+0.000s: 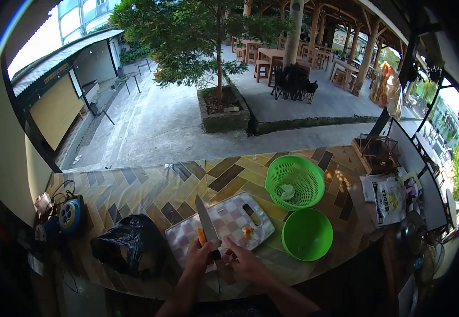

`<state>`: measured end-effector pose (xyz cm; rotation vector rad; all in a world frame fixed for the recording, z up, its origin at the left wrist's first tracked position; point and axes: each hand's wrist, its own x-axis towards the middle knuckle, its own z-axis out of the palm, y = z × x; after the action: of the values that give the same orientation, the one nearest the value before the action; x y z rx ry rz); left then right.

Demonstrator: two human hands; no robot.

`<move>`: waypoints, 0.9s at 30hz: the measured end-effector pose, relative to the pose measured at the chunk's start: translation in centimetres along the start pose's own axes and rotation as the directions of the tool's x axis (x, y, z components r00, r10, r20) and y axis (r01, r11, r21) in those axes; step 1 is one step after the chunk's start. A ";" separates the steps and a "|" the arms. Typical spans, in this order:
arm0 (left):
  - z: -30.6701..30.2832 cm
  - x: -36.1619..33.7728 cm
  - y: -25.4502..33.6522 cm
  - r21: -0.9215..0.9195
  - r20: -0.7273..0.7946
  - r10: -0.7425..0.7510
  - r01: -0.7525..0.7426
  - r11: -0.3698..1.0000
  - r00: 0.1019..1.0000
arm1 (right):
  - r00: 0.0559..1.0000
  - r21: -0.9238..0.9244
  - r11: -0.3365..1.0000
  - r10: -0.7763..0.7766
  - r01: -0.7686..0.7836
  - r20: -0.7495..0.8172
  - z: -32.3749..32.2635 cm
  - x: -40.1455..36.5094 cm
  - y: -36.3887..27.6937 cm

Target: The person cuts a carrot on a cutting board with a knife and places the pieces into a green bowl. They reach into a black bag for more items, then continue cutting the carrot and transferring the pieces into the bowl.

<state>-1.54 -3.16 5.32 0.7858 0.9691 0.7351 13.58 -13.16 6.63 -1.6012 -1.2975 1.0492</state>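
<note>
My left hand (pixel 199 255) is closed around an orange piece that looks like a carrot (pixel 201 236), whose upper end sticks out above the fingers. Just beside it is a large kitchen knife (pixel 206 221), blade pointing away from me and its dark handle between my hands. My right hand (pixel 244 262) has its fingers curled at the handle; its grip is partly hidden. Both hands are over the near edge of a checkered cutting board (pixel 229 214). Small orange scraps (pixel 247 231) lie on the board's right part.
Right of the board stand a green perforated basket (pixel 295 179) with a pale scrap inside and a green bowl (pixel 307 234). A black plastic bag (pixel 131 244) sits left. Farther out are a cable reel (pixel 70 215), a printed packet (pixel 388 201) and a wire-framed box (pixel 376 153).
</note>
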 end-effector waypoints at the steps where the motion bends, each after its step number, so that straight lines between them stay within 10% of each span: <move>1: -0.9 0.3 0.0 0.004 0.013 -0.002 0.002 1.000 1.000 | 0.999 0.009 0.999 0.050 -0.050 0.012 -1.4 0.7 0.1; 3: -3.5 1.2 -0.3 0.015 0.037 -0.011 0.011 1.000 0.999 | 0.946 -0.424 0.905 -0.164 0.032 -0.280 -3.7 2.6 2.5; 6: -4.3 1.0 0.5 0.037 -0.002 0.022 -0.022 0.999 1.000 | 0.972 -0.511 0.853 -0.194 0.103 -0.129 -5.3 4.7 5.1; 27: -5.5 1.0 1.5 0.042 0.097 0.047 -0.052 0.998 0.994 | 0.997 -0.582 0.812 0.008 -0.051 -0.077 -5.4 7.9 5.5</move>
<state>-6.43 -0.25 4.28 0.8791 0.8850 0.7143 21.36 -6.60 2.40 -2.0927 -1.6528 0.6185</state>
